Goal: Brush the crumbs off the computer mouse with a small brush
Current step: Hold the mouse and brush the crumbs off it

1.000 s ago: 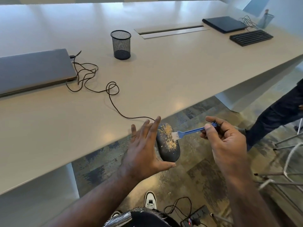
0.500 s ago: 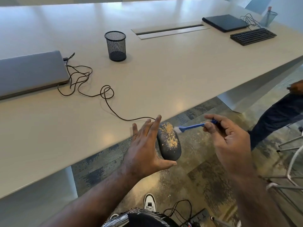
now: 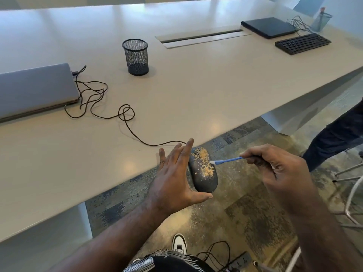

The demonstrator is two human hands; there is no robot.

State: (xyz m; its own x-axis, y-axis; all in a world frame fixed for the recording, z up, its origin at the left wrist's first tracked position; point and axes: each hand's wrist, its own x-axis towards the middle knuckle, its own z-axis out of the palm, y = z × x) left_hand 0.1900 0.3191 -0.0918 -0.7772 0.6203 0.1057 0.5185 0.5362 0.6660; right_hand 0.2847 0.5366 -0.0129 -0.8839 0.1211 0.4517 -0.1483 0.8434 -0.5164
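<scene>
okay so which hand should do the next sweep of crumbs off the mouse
The right hand. It already pinches the small blue brush, whose white bristles sit at the crumbs on the mouse. The left hand is busy holding the mouse out past the table edge.

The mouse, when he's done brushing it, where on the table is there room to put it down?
Bare table lies between the mesh cup and the keyboard, running to the near edge beside the mouse. It is crowded on the left, where the cable loops beside the grey laptop, and at the far right corner.
</scene>
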